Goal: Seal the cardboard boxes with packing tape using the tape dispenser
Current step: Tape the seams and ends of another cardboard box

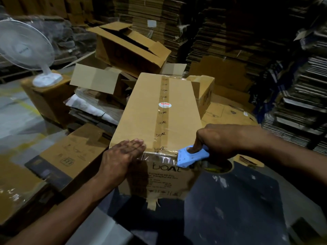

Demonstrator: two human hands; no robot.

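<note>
My left hand [122, 154] lay flat, fingers straight, on the near top edge of the closed cardboard box [159, 121], pressing clear tape [159, 157] that ran across that edge. My right hand [217, 140] gripped the blue tape dispenser [190, 157], forefinger hooked in its top, at the box's near right corner. A printed tape strip [163, 110] ran down the top seam. Open boxes [131, 48] and a white fan [26, 45] stood behind.
</note>
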